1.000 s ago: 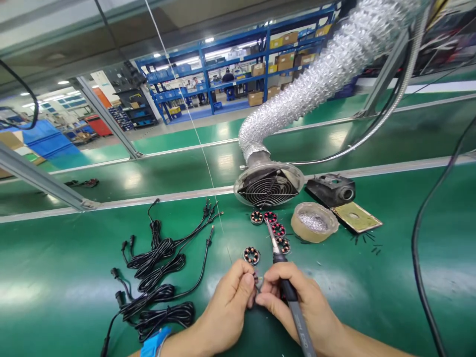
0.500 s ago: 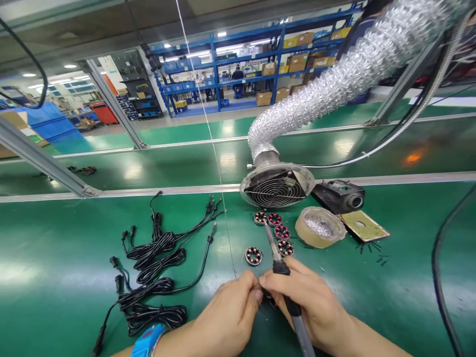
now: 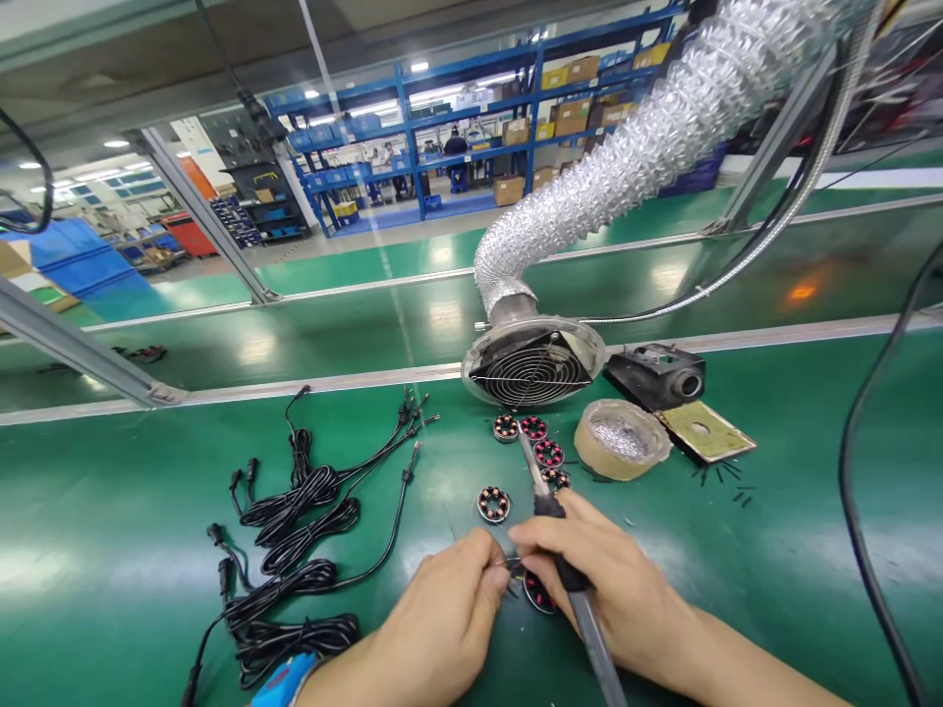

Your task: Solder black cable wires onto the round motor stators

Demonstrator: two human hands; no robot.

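Left hand (image 3: 434,619) has thumb and forefinger pinched together, apparently on a thin wire (image 3: 514,561) stretching toward the right hand (image 3: 626,589), which is curled round a soldering iron (image 3: 573,577). A red-wound ring (image 3: 537,592) sits just under the right fingers; whether they grip it too is hidden. With one hand both steadying the iron and doing fine work, the wire could slip or kink if either hand pulls unevenly. Beyond, a copper-wound ring (image 3: 493,504) lies alone on the green table (image 3: 751,609), black cables (image 3: 302,535) to its left. Farther off, the iron's tip points in among a cluster of rings (image 3: 548,453); if hot, it could scorch their windings should the right wrist dip. A tub (image 3: 589,452) stands right of them, and behind is a round fan (image 3: 534,368) under a silver duct (image 3: 611,167).
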